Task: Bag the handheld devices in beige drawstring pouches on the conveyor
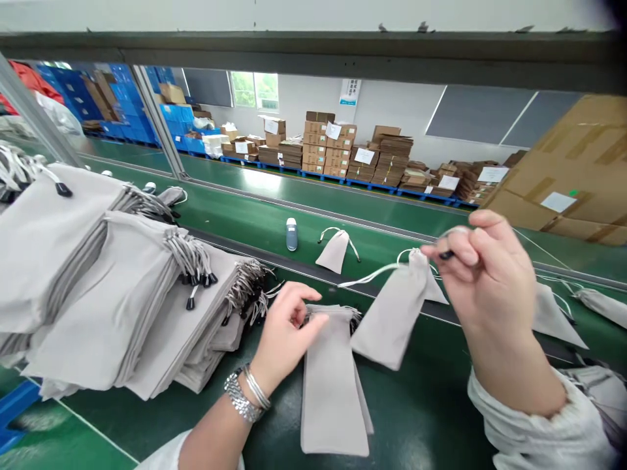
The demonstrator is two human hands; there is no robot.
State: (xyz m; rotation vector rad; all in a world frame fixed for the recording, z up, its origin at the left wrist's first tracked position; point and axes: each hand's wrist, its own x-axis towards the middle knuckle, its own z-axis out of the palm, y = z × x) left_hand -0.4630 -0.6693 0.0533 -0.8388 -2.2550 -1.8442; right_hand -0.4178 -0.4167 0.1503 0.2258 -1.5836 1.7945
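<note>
My right hand [490, 274] is closed on the cord of a grey drawstring pouch [392, 316]. The pouch hangs tilted, its neck gathered, with a loop of white cord trailing to the left. A dark cord end shows at my fingers. My left hand [291, 333], thumb and fingers apart, hovers at the top end of a small pile of flat grey pouches [336, 391]; whether it touches them I cannot tell. Beyond, on the green belt, lie another drawstring pouch [334, 252] and a small blue-grey device with a white cap [292, 235].
Large stacks of grey pouches [98, 294] with bundled cords fill the left side. More pouches [556, 316] lie to the right. A metal post [157, 121] and an overhead beam [313, 52] frame the bench. Cardboard boxes [326, 143] stand along the far wall.
</note>
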